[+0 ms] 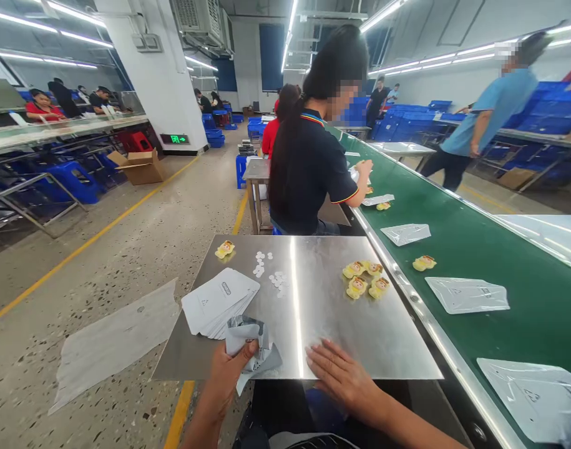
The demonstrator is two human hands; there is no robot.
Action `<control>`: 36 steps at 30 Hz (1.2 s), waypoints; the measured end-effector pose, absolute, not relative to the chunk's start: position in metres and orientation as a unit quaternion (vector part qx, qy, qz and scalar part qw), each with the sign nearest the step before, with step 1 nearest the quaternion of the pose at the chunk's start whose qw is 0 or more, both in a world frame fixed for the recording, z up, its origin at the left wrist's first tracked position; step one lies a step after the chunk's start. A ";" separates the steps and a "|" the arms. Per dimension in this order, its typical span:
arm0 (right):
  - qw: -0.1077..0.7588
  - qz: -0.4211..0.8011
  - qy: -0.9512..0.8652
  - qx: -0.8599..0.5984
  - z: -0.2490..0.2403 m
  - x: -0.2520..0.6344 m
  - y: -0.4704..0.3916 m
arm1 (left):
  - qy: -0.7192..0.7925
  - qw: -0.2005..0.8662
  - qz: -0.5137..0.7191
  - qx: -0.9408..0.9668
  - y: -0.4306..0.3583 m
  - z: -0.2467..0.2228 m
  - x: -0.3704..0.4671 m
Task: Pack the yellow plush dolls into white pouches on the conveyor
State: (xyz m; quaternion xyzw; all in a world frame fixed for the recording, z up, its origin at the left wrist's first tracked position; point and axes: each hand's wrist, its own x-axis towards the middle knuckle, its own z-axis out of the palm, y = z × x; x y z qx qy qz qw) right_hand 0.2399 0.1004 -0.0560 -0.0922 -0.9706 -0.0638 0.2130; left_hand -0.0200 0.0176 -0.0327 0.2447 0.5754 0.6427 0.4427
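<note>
My left hand grasps a crumpled grey-white bag, which hangs past the near edge of the metal table. My right hand lies flat, released, across this edge; bare metal stretches toward four yellow figures. Folds hide the bag's opening. The nearest belt pouch is cut off at right.

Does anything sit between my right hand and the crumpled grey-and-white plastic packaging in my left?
Nothing visible does: only shiny metal tabletop lies between your right hand and the crumpled grey-and-white plastic packaging in your left hand.
</note>
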 end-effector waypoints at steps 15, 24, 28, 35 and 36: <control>0.425 0.049 -0.880 -0.207 -0.063 0.239 0.096 | 0.643 0.327 0.465 0.513 0.055 0.005 0.042; 0.503 0.167 -0.780 -0.333 0.051 0.262 0.092 | 0.601 0.329 0.392 0.614 0.065 -0.009 0.083; 0.463 0.126 -0.818 -0.318 0.059 0.269 0.083 | 0.577 0.342 0.387 0.632 0.074 -0.009 0.102; 0.383 -0.021 -0.660 -0.646 0.069 0.370 0.168 | 0.534 0.414 0.385 0.629 0.093 -0.002 0.128; 0.361 -0.037 -0.624 -0.692 0.070 0.390 0.183 | 0.525 0.426 0.393 0.623 0.095 0.001 0.133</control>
